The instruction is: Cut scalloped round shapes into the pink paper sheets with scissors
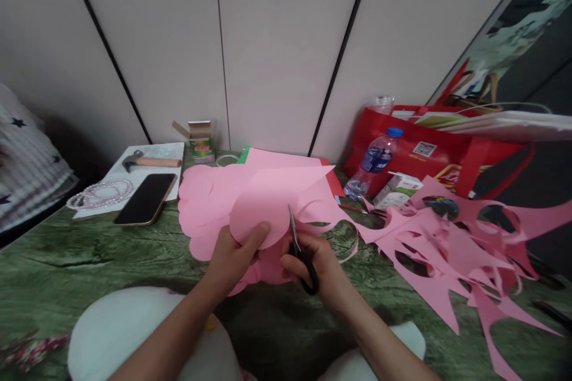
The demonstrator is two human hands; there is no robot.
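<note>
My left hand [239, 256] grips a sheet of pink paper [263, 205] by its near edge, thumb on top. The held part has a rounded outline. In my right hand [315, 259] is a pair of scissors [306, 265] with black handles, my fingers closed round them. Their blades point away from me and meet the paper at the right side of the rounded part. A curved strip of cut paper hangs to the right of the blades. Beneath and to the left lie several overlapping pink paper circles [199, 214].
Pink paper scraps [447, 244] pile up at right. Behind them stand a red bag [429, 146], a water bottle [373, 164] and a small white box [397, 190]. At left lie a phone [146, 199], a hammer [152, 161] and beads [100, 193]; a green box [202, 146] stands near the wall.
</note>
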